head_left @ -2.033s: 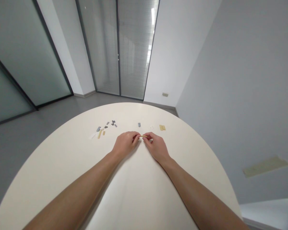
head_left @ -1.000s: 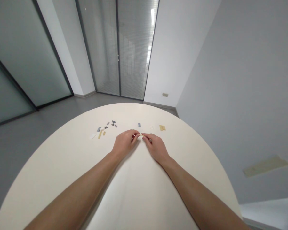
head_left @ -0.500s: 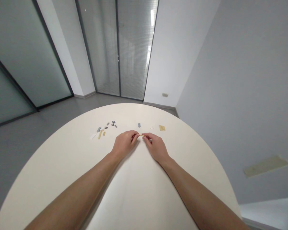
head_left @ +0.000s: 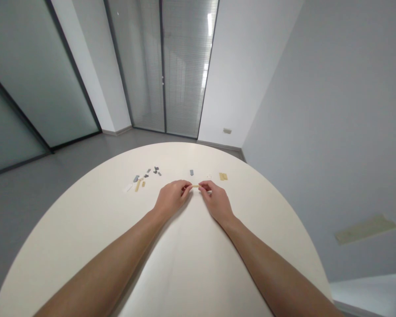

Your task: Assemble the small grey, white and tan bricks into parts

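Between my two hands is a small, thin tan piece (head_left: pixel 196 186), like a toy building brick, held level just above the table. My left hand (head_left: pixel 174 195) pinches its left end between thumb and fingers. The right end lies between the thumb and fingertips of my right hand (head_left: pixel 215 198). Both ends of the piece are covered by fingertips. Just beyond the hands lies a small blue-grey brick (head_left: pixel 192 172). Two tan plates (head_left: pixel 223 176) lie side by side past my right hand, with tiny white pieces (head_left: pixel 209 176) to their left.
On the round white table (head_left: pixel 191 264), a loose group at the far left holds several dark grey pieces (head_left: pixel 156 169), a blue-grey piece (head_left: pixel 136 178), a long tan piece (head_left: pixel 137 186) and a white piece (head_left: pixel 129 187). A glass partition (head_left: pixel 181 66) stands behind.
My right hand has shifted slightly right, away from my left, so more of the tan piece shows between them. My left hand stays almost still.
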The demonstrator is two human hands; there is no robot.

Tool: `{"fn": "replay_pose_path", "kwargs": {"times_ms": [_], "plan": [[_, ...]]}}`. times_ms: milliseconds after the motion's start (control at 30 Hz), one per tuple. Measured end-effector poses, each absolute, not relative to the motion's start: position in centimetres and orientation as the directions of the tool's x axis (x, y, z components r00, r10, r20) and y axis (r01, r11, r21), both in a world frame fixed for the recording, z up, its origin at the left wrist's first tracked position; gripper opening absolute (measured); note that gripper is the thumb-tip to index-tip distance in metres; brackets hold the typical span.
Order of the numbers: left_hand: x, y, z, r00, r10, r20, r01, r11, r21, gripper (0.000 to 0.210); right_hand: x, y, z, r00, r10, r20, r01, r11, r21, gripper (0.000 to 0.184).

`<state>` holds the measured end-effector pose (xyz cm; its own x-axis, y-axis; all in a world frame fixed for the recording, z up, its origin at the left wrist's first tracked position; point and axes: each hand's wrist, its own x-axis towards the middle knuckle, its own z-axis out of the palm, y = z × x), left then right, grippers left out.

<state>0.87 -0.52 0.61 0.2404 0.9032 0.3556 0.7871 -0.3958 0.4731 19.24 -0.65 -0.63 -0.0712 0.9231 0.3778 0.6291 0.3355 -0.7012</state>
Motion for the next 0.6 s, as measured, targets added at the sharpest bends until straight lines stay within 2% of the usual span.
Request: {"fn": "replay_pose_path", "kwargs": {"times_ms": [600], "plan": [[0.65, -0.37, 0.14, 0.226, 0.884, 0.41, 0.742, -0.429, 0.515, 0.023, 19.06, -0.87, -0.32, -0.11, 0.932, 0.344, 0.674, 0.325, -0.663, 0.015]]}}
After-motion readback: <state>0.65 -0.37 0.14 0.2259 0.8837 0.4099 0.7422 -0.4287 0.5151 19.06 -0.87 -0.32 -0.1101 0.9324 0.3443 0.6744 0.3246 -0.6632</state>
